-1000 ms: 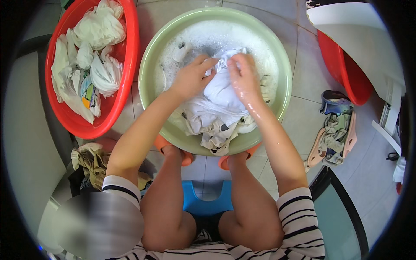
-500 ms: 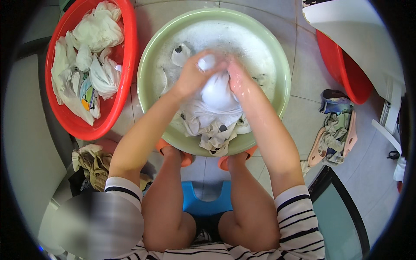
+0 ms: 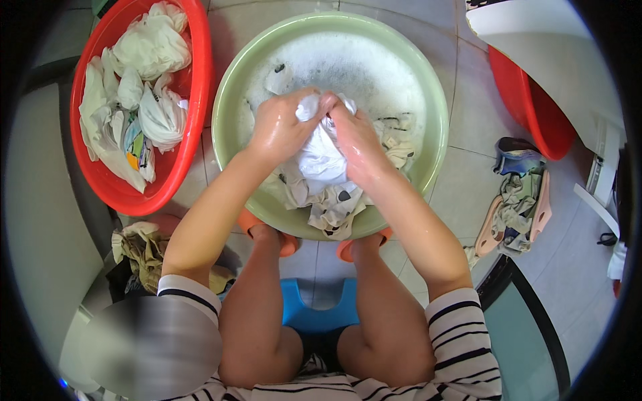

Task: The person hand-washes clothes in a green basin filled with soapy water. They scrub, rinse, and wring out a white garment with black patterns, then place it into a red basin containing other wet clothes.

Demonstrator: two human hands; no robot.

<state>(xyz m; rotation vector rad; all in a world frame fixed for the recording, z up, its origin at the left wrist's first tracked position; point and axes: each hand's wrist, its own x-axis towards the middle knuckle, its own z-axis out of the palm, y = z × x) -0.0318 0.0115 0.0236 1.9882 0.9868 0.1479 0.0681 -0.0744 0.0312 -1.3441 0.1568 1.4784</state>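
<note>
A bunched white wet cloth is held between my two hands over a pale green basin of sudsy water. My left hand is closed around its upper left side, and my right hand grips it from the right, with the thumbs close together near the top. Just below, a cream cloth with dark spots lies against the basin's near rim. More spotted fabric floats in the foam at the right, and a piece of pale cloth shows at the left. Both hands look wet.
To the left stands a red tub with several white and pale clothes. Another red tub is at the far right, above pink slippers with crumpled fabric on them. A blue stool is between my legs; brownish cloth lies lower left.
My hands, blurred before, are now sharper and grip the white cloth together. Both have shifted slightly down and to the left, and the cloth is more bunched; the spotted fabric at right is more exposed.
</note>
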